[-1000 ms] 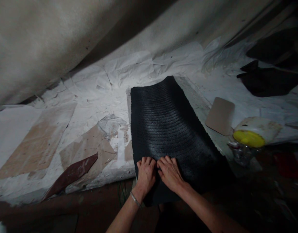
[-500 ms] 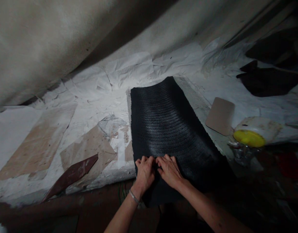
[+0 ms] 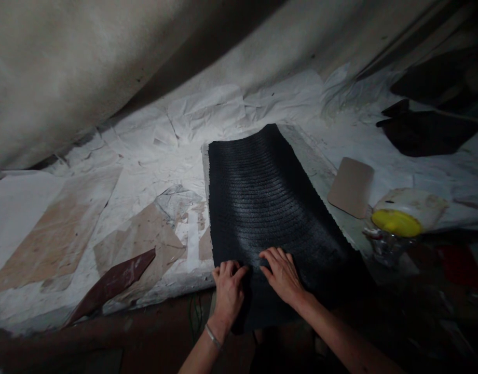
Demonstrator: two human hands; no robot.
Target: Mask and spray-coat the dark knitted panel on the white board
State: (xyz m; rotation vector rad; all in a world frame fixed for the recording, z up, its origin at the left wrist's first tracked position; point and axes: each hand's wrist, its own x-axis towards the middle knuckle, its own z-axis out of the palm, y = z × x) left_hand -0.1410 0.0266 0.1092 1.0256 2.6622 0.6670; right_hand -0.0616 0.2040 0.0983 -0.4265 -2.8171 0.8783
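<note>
A black leather-like sheet point(image 3: 258, 208) with curved ribbed rows and jagged edges lies on the work surface, its near end hanging over the front edge. My left hand point(image 3: 229, 291) is at the sheet's near left edge, fingers curled and closed on the material; the fingertips are partly hidden. To its right, my right hand point(image 3: 283, 275) rests on the ribbed surface with fingers extended and thumb apart, holding nothing. A gap of black material separates the two hands.
Left of the sheet lie a dark red leather scrap point(image 3: 114, 283) and a brown board point(image 3: 59, 234). On the right are a tan rounded card point(image 3: 351, 187), a yellow object point(image 3: 396, 222) and dark pieces point(image 3: 429, 132). Pale draped cloth point(image 3: 86, 67) hangs behind.
My hands have moved apart: the left slid slightly nearer to me, the right shifted right and its fingers straightened. The sheet has stayed almost in place, with a slight shift of the view.
</note>
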